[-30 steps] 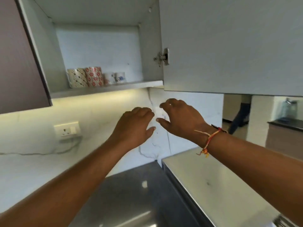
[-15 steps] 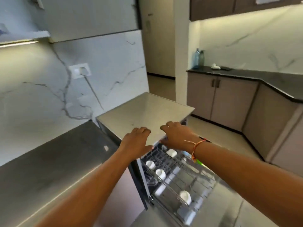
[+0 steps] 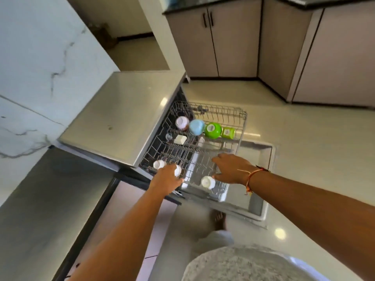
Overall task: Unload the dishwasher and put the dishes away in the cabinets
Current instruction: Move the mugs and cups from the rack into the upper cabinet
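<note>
Left hand: over one white cup at the dish rack's near-left edge; I cannot tell whether its fingers clamp it.
Right hand: fingers apart, empty.
Second white cup: just beside the right thumb, toward me; right hand nearer.

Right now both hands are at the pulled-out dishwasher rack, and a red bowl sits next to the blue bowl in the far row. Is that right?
Not quite. The bowl next to the blue bowl is a green bowl, not red, as the head view shows. The rest holds: the left hand and the right hand are at the pulled-out dishwasher rack.
</note>
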`<state>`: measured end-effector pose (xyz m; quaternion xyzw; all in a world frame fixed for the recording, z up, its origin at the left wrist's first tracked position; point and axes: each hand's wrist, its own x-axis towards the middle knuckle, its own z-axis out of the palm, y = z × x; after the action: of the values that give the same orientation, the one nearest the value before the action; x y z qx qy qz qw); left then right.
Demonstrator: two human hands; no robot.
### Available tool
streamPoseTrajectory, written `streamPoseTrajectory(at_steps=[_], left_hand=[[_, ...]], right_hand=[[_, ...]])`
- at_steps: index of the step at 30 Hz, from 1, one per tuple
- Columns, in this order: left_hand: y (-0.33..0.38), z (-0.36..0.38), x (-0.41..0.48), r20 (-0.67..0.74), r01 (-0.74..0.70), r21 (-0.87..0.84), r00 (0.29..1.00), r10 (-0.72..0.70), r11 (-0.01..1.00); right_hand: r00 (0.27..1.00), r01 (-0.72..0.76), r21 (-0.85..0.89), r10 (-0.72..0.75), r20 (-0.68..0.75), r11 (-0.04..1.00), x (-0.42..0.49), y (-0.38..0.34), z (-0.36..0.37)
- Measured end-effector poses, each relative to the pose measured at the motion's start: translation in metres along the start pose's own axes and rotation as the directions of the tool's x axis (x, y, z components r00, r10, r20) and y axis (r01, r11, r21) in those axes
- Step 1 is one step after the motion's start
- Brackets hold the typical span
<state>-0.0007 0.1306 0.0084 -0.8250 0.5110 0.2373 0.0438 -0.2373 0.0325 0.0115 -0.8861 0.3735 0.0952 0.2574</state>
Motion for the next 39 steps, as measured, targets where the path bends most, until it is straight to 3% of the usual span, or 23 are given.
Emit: streamPoseTrajectory(at_steps=[4, 9, 17, 20, 28, 34, 39], left_hand=[[-0.018, 0.028, 0.052, 0.063, 0.03, 0.032, 0.997, -0.032, 0.999], [-0.031, 0.048, 0.118, 0.069, 0.048, 0.059, 0.996, -0.052, 0.997], [-0.08, 0.106, 0.223, 0.252, 0.064, 0.259, 0.959, -0.131, 0.964], [-0.091, 0.119, 0.239, 0.253, 0.086, 0.317, 0.952, -0.172, 0.945], [-0.104, 0.134, 0.262, 0.238, 0.157, 0.253, 0.946, -0.219, 0.955], [-0.103, 0.13, 0.271, 0.223, 0.215, 0.197, 0.94, -0.257, 0.957], [-0.088, 0.111, 0.26, 0.153, 0.242, 0.093, 0.955, -0.254, 0.966]], right_hand=[[0.996, -0.059, 0.064, 0.054, 0.078, 0.996, 0.035, 0.012, 0.043], [0.996, -0.063, 0.069, 0.058, 0.067, 0.996, 0.08, 0.022, 0.075], [0.963, 0.131, -0.119, -0.098, 0.251, 0.984, 0.177, 0.034, 0.142], [0.937, 0.21, -0.152, -0.155, 0.314, 0.966, 0.19, 0.033, 0.16], [0.898, 0.265, -0.184, -0.173, 0.405, 0.946, 0.206, 0.034, 0.184], [0.92, 0.236, -0.179, -0.161, 0.356, 0.955, 0.208, 0.038, 0.181], [0.971, 0.187, -0.189, -0.152, 0.184, 0.964, 0.197, 0.043, 0.168]])
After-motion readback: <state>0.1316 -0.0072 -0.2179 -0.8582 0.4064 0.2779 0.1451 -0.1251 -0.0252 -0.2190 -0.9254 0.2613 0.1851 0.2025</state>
